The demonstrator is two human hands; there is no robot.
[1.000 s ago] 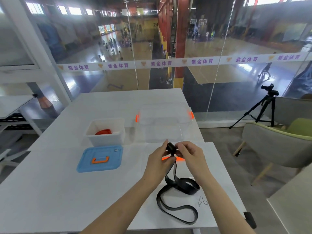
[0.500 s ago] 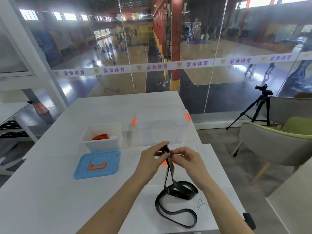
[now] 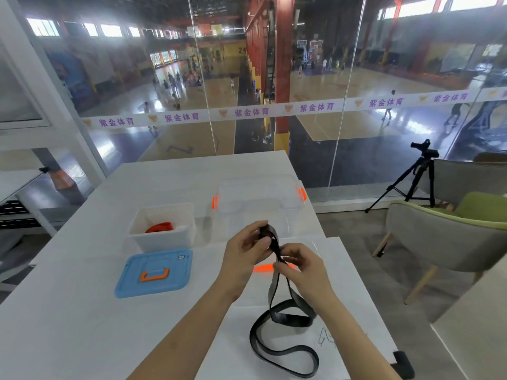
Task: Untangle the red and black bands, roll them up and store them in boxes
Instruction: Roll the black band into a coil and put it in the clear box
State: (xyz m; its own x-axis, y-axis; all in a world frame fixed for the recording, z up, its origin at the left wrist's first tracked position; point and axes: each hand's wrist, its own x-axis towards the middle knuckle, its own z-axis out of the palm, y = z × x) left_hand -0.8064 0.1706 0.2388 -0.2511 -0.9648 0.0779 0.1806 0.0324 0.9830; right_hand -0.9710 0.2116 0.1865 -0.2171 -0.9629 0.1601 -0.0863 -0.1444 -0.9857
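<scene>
Roll on black band (image 3: 282,319) apparently looser than before.

Place: you're in a glass-walled room overlooking an indoor sports hall.
Beyond your hands: glass wall (image 3: 274,78), basketball courts (image 3: 343,86) with players below.
Right of your hands: camera tripod (image 3: 417,174), padded chair (image 3: 444,242).
Under your hands: white surface (image 3: 68,311).

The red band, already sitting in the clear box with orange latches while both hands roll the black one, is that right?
Not quite. In the head view the red band lies in the small white box, not the clear box. Both hands, left and right, do hold the black band.
</scene>
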